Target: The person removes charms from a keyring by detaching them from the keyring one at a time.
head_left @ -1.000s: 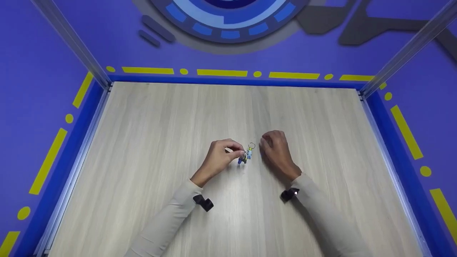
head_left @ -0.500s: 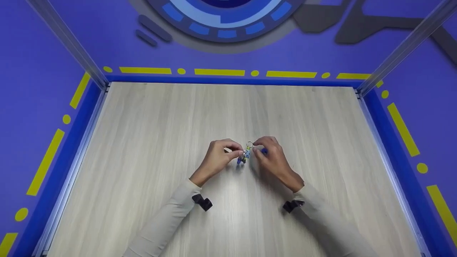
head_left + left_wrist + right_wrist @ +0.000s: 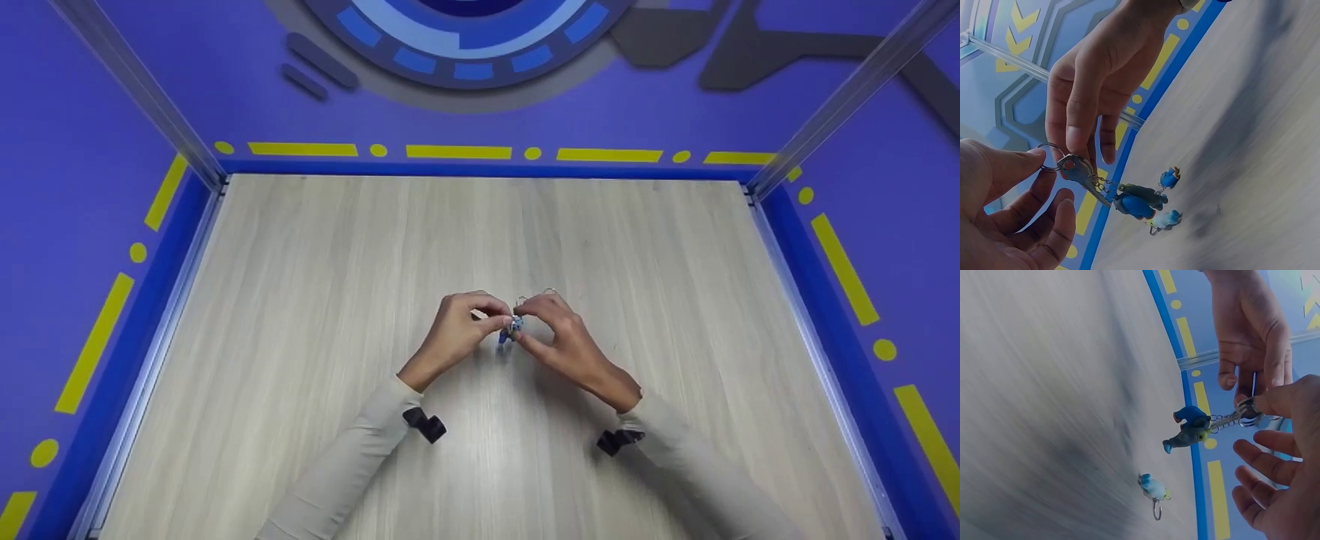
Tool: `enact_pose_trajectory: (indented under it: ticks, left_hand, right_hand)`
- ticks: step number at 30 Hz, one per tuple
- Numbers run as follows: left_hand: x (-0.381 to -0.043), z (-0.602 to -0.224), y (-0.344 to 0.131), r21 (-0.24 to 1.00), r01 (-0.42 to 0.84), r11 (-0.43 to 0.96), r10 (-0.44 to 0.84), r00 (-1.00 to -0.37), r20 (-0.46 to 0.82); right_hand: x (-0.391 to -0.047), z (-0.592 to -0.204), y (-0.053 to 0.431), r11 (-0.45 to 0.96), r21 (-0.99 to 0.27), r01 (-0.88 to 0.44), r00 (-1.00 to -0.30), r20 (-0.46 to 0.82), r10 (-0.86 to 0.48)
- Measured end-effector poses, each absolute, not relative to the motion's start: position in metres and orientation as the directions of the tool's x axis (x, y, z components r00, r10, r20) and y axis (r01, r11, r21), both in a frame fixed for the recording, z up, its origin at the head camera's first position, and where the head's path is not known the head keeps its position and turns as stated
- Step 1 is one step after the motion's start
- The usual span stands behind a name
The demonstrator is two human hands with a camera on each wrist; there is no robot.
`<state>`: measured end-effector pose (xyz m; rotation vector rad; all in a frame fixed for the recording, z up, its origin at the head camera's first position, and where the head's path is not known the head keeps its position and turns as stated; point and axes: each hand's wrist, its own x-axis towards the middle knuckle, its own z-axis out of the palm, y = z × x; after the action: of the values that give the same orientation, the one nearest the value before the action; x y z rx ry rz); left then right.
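My left hand point(image 3: 461, 330) pinches a metal key ring point(image 3: 1050, 153) between thumb and fingertips. A key point(image 3: 1086, 179) hangs from it, as do a blue figurine charm point(image 3: 1135, 206) and a grey one point(image 3: 1186, 435) on short chains. From the other side, my right hand point(image 3: 566, 337) reaches in, its thumb and fingertips pinching the ring cluster by the key's head. Beneath them on the table lie a light-blue figurine keychain point(image 3: 1152, 487) with its own ring and, in the left wrist view, another blue figurine point(image 3: 1170, 177).
The pale wood table point(image 3: 337, 262) is bounded by blue panels point(image 3: 480, 120) with yellow markings at the back and sides. Metal posts point(image 3: 832, 112) rise at its far corners. A black camera sits on each wrist point(image 3: 426, 424).
My right hand has come leftward from apart until its fingertips meet the key ring at my left hand. It now covers part of the table keychains. My left hand stays almost still.
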<state>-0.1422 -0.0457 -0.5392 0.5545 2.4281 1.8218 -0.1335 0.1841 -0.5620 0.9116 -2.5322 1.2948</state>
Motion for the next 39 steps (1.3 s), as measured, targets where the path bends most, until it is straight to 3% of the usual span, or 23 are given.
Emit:
enact_pose_trajectory:
  ticks: [24, 39]
  left_hand:
    - [-0.1416, -0.5401, -0.0472, 0.933, 0.249, 0.261, 0.320, -0.934, 0.160]
    - [-0.1381, -0.5414, -0.0466, 0.935, 0.238, 0.264, 0.303, -0.940, 0.154]
  right_hand:
    - [-0.1321, -0.5653, 0.1880, 0.371, -0.684, -0.628, -0.771, 0.481, -0.417]
    - [-0.1285, -0.5620, 0.1890, 0.309, -0.827, -0.469, -0.876, 0.392, -0.280]
